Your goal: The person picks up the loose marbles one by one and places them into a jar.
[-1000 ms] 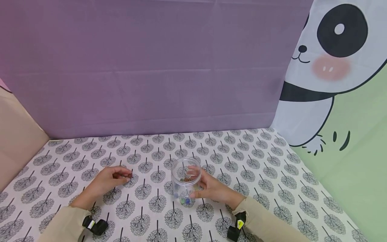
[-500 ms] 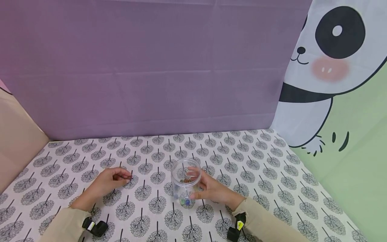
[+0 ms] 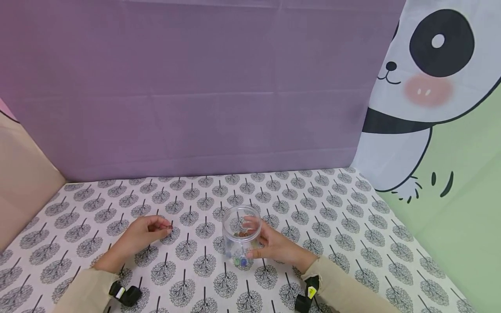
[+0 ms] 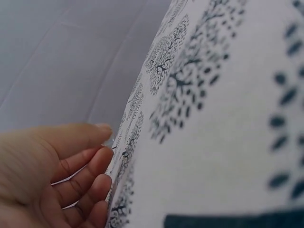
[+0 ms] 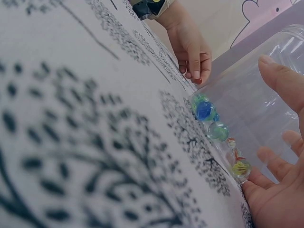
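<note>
A clear plastic jar (image 3: 241,237) with an open top stands upright on the patterned tablecloth. Several glass marbles (image 5: 217,131) with blue, green, yellow and red swirls lie at its bottom. My right hand (image 3: 275,245) grips the jar from the right, thumb at the front and fingers round the back. To the left of the jar, my left hand (image 3: 142,234) is low over the cloth. Its thumb and fingertips pinch a small reddish marble (image 5: 197,80), mostly covered by the fingers; only a glint of it shows in the left wrist view.
The white tablecloth (image 3: 184,289) with tree prints spreads under both hands. A purple cloth wall (image 3: 211,87) rises along the back edge. At the right hangs a green wall with a panda print (image 3: 403,152). Black cameras are strapped on both wrists.
Both hands and the jar stay nearly where they were. The head view has shifted very slightly.
</note>
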The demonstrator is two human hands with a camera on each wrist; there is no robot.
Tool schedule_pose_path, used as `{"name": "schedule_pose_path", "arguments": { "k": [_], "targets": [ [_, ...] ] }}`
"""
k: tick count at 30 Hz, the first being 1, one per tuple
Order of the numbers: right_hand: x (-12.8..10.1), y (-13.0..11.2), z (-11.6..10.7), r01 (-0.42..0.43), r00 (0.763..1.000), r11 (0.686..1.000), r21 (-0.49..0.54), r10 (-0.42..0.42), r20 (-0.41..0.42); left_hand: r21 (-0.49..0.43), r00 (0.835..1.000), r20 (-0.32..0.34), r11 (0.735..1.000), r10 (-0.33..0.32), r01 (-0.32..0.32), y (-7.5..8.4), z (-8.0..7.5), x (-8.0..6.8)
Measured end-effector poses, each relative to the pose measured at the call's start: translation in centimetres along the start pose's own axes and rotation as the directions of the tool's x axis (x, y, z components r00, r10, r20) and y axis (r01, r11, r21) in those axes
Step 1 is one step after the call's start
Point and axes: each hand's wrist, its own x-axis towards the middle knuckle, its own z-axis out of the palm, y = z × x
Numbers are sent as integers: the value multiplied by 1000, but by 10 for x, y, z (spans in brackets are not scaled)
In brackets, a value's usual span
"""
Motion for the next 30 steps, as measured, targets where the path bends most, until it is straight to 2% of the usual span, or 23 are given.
{"name": "schedule_pose_path", "arguments": {
  "k": [13,21,30],
  "targets": [
    [0,1,-1,-8,1000,1000,-7,8,-7,27,998,-37,999,47,-46,29,1,-3],
    [-1,2,2,-14,1000,999,35,13,6,-7,995,-49,996,85,-85,37,4,-6],
    [0,1,1,-10,1000,1000,3,10,-2,20,991,-59,993,117,-116,46,2,-5]
  ]
}}
